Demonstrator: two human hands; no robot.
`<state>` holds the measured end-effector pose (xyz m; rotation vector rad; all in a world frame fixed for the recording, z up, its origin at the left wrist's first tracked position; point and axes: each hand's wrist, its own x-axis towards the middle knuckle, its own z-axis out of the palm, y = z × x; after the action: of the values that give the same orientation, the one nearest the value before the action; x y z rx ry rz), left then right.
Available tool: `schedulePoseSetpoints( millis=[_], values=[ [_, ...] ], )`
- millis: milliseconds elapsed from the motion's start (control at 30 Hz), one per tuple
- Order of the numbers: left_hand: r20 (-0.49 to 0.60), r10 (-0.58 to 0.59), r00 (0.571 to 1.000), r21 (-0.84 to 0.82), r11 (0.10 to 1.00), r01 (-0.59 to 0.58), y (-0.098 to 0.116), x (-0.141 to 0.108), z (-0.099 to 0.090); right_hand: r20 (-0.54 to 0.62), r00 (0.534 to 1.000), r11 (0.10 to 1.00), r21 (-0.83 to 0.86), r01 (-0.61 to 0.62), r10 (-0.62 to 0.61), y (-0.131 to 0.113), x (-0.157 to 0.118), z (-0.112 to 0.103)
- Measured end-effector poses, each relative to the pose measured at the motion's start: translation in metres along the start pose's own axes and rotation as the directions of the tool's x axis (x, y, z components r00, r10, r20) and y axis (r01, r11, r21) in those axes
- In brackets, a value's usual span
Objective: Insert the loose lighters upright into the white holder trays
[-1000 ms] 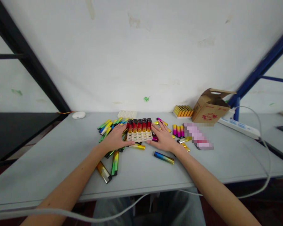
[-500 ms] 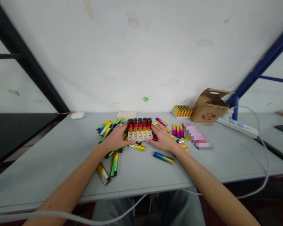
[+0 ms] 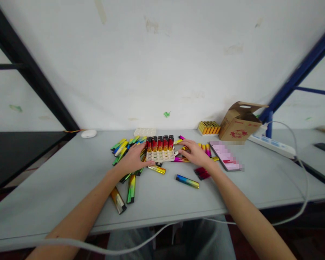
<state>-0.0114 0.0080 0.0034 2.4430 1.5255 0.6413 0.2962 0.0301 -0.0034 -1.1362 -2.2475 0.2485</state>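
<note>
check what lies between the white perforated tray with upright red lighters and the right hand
In the head view, a few loose shiny lighters, one of them magenta, lie between the tray and the right hand.

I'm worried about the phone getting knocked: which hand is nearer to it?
Right. The right hand is between the tray and the phone; the left hand is farther away, at the tray's left end.

Glossy, metallic-looking lighters (image 3: 160,144) – matt, plastic-looking tray (image 3: 160,157) – matt cardboard box (image 3: 237,132)
</note>
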Motion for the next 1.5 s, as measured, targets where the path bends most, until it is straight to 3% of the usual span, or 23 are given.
schedulePoseSetpoints(
  millis=[267, 533, 667, 767, 833, 1100, 1300, 1400, 1500],
  values=[
    [-0.005, 0.012, 1.0, 0.01, 1.0, -0.012, -0.004, 0.0, -0.001, 0.001, 0.992, 0.991, 0.042, -0.127, 0.127, 0.009, -0.002, -0.004],
    [-0.021, 0.03, 0.999, -0.003, 1.0, -0.03, -0.008, -0.001, 0.003, 0.015, 0.987, 0.984, 0.075, -0.16, 0.159, 0.006, -0.002, -0.007],
    [-0.017, 0.015, 1.0, -0.004, 1.0, -0.015, -0.009, -0.001, 0.004, 0.036, 0.999, 0.997, 0.076, -0.011, 0.008, 0.002, -0.002, -0.01],
    [-0.017, 0.002, 1.0, 0.003, 1.0, -0.002, -0.01, -0.002, 0.005, 0.072, 0.982, 0.98, 0.118, 0.162, -0.172, -0.001, -0.002, -0.009],
    [-0.029, 0.007, 1.0, 0.002, 1.0, -0.007, -0.01, -0.002, 0.005, 0.086, 0.97, 0.97, 0.113, 0.217, -0.227, -0.003, -0.002, -0.008],
    [-0.032, 0.018, 0.999, -0.004, 1.0, -0.019, -0.011, -0.002, 0.006, 0.165, 0.96, 0.974, 0.047, 0.219, -0.224, -0.009, -0.002, -0.004],
    [-0.025, 0.018, 1.0, 0.012, 1.0, -0.017, -0.008, -0.003, 0.003, 0.175, 0.951, 0.965, 0.111, 0.238, -0.255, -0.014, -0.004, -0.012],
    [-0.024, 0.0, 1.0, 0.023, 1.0, 0.001, -0.007, -0.003, 0.003, 0.168, 0.962, 0.959, 0.221, 0.178, -0.217, -0.014, -0.005, -0.019],
    [-0.029, 0.005, 1.0, 0.013, 1.0, -0.004, -0.008, -0.003, 0.003, 0.125, 0.992, 0.923, 0.383, -0.022, -0.028, -0.013, -0.006, -0.02]
  ],
)
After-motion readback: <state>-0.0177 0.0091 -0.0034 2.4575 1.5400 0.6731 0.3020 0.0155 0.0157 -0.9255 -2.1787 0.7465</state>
